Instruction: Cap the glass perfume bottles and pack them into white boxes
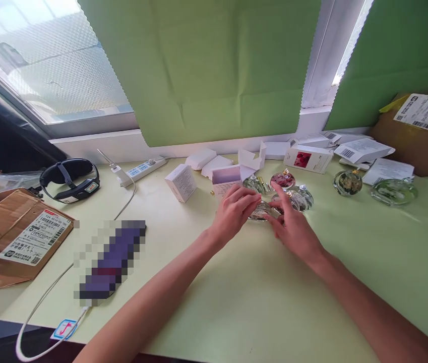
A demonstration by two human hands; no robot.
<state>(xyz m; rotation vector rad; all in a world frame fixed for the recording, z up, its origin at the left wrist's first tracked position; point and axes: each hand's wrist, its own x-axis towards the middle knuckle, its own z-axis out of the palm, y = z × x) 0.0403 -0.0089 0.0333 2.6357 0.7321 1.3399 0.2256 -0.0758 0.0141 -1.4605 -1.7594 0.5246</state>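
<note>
My left hand [236, 210] and my right hand [293, 227] meet at a small round glass bottle [259, 212] lying on the pale green table [259, 302]. Both hands have their fingertips on it, one from each side. More round glass bottles cluster just behind: one with red contents [282, 179], a clear one [301, 197] and another [254, 183] partly hidden. An open white box [226, 180] stands just beyond my left hand.
Several small white boxes [181, 182] lie along the back. Two greenish glass bottles [347, 182] [393, 191] sit at the right near a cardboard box [421, 136]. A power strip [142, 170], a black headset [70, 180], a brown parcel [13, 237] and a white cable [43, 297] lie left.
</note>
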